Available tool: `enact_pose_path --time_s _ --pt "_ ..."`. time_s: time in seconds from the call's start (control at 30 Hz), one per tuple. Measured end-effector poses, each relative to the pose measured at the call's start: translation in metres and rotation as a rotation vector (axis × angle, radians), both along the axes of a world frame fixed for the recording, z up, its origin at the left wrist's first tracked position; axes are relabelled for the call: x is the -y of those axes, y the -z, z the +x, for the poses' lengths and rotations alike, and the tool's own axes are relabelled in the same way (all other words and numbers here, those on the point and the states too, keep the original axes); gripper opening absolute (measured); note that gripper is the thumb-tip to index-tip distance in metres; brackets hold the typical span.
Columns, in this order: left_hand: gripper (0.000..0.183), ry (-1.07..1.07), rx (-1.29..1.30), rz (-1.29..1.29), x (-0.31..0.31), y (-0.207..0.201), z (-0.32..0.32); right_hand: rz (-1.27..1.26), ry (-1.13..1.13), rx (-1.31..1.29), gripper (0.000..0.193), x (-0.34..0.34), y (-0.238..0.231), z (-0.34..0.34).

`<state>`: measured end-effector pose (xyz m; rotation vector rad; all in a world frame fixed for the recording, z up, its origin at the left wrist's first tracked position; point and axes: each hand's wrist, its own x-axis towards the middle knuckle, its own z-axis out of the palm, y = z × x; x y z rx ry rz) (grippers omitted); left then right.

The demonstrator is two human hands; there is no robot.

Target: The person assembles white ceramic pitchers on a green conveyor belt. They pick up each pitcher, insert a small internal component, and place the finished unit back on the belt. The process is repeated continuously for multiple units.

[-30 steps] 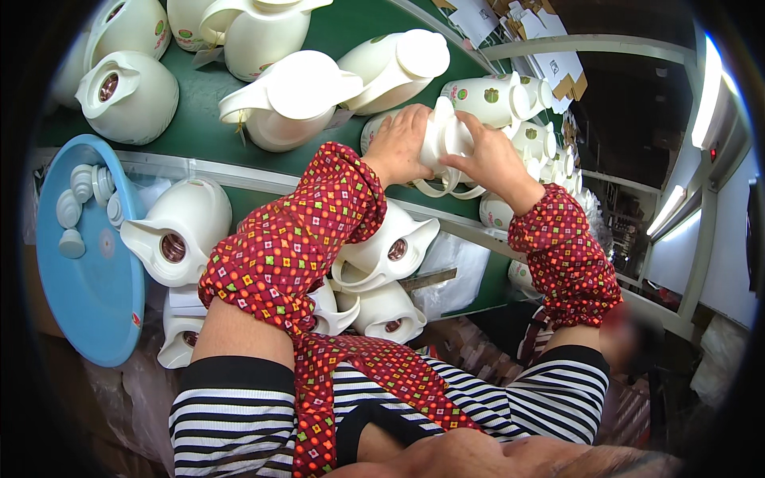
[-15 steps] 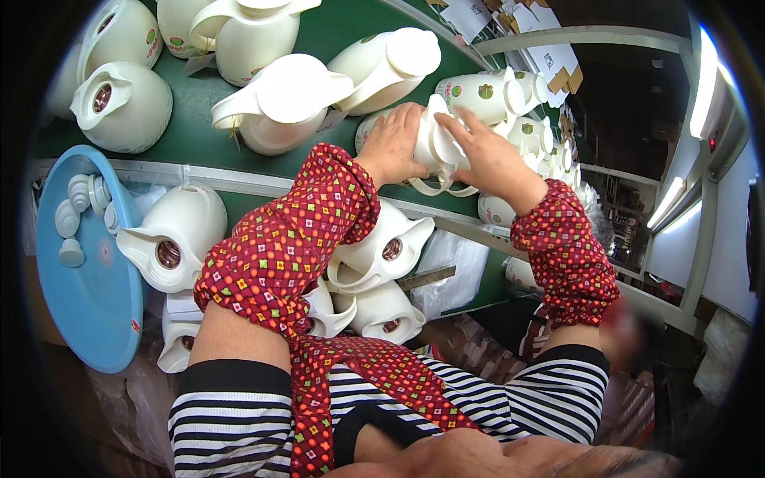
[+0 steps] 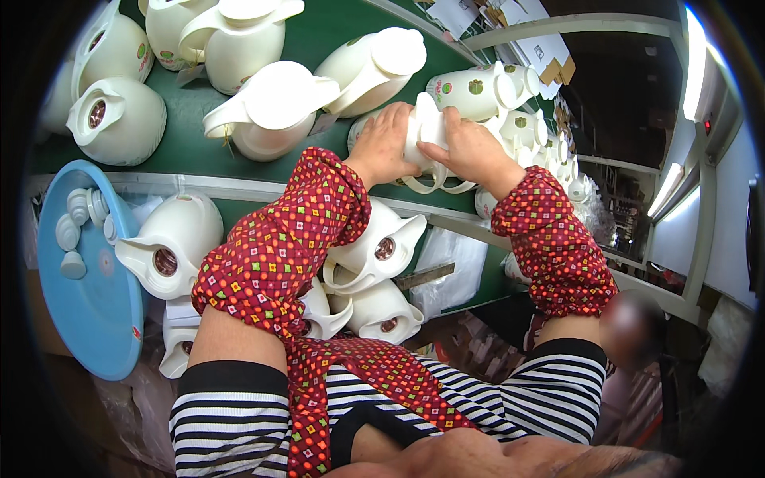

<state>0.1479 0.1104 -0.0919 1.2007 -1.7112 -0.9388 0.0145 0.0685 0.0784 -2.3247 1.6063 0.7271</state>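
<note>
A white vacuum jug (image 3: pixel 428 134) lies between my hands on the green work surface, its lid end toward my right side. My left hand (image 3: pixel 386 147) wraps round the jug near its neck. The fingers of my right hand (image 3: pixel 472 150) are closed on its lid, with the thumb pressed against the lid's face. Much of the jug's body is hidden behind my left hand. Close by, a lidded jug (image 3: pixel 374 70) leans on the surface to the left, and another jug (image 3: pixel 470 92) with a printed pattern lies beyond my right hand.
More lidded jugs (image 3: pixel 271 107) stand to the left, beside an open-mouthed jug (image 3: pixel 119 119). A blue basin (image 3: pixel 92 319) holds several white stoppers (image 3: pixel 73 264). Open jugs (image 3: pixel 378 247) lie below the metal rail (image 3: pixel 239 190). Cardboard pieces (image 3: pixel 550 60) sit at the far right.
My right hand's fingers, raised and spread earlier, have closed round the jug's lid. My left hand has kept its hold. The whole view has shifted slightly.
</note>
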Motion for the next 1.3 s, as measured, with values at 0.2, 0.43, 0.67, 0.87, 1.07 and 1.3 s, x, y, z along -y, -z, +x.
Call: enact_pose_path --time_s 0.2,0.43,0.67,0.87,1.07,1.3 --pt "0.112 -0.006 0.001 0.008 -0.001 0.0 -0.003 -0.229 -0.719 0.289 0.071 0.011 0.018 -0.043" --pt "0.104 -0.034 -0.036 -0.005 -0.001 -0.006 -0.002 -0.392 0.037 0.155 0.061 -0.025 0.051 -0.004" --pt "0.099 -0.133 0.108 -0.042 -0.019 -0.018 0.0 -0.464 -0.037 -0.059 0.082 0.009 0.017 0.034" --pt "0.095 -0.338 0.257 -0.236 -0.031 -0.047 0.036 -0.615 -0.182 0.105 0.093 0.065 0.018 0.083" --pt "0.105 -0.355 0.293 -0.049 0.004 -0.019 0.049 -0.305 -0.175 0.047 0.078 0.098 0.011 0.107" --pt "0.094 -0.423 0.325 0.063 0.009 -0.011 0.044 -0.062 -0.592 0.24 0.076 0.111 -0.002 0.076"
